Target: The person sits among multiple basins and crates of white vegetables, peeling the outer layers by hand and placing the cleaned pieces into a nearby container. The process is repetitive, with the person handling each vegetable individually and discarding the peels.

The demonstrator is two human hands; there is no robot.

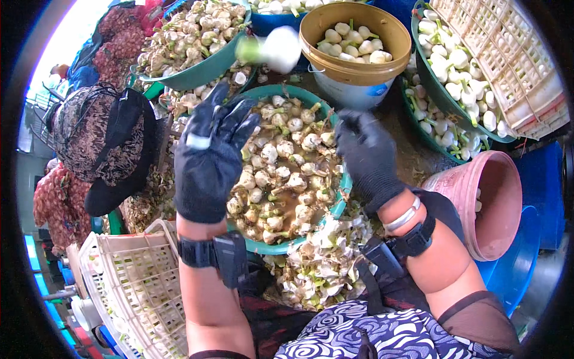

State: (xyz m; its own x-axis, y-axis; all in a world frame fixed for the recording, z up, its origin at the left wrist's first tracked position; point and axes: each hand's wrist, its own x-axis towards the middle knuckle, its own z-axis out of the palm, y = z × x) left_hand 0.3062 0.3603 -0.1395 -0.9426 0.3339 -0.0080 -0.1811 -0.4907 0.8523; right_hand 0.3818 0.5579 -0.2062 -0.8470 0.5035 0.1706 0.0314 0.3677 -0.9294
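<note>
My left hand (208, 157), in a black glove, is raised over the left side of a green basin (345, 184), palm up and fingers apart. Nothing lies in it. Beyond its fingertips a blurred white garlic bulb with a green stem (276, 49) hangs in mid-air, short of a brown-rimmed bucket (358, 72). Several unpeeled garlic bulbs (284, 148) sit in murky water in the basin. Over the basin's right rim is my right hand (370, 155), gloved in black with its fingers curled. Whether it grips something is hidden.
Peeled bulbs fill a tub (453, 76) at the right, beside a tilted plastic crate (506, 58). A pink bucket (475, 206) leans below. Garlic skins (320, 264) heap before me. At left are a person in a dark cap (107, 143) and a white crate (139, 278).
</note>
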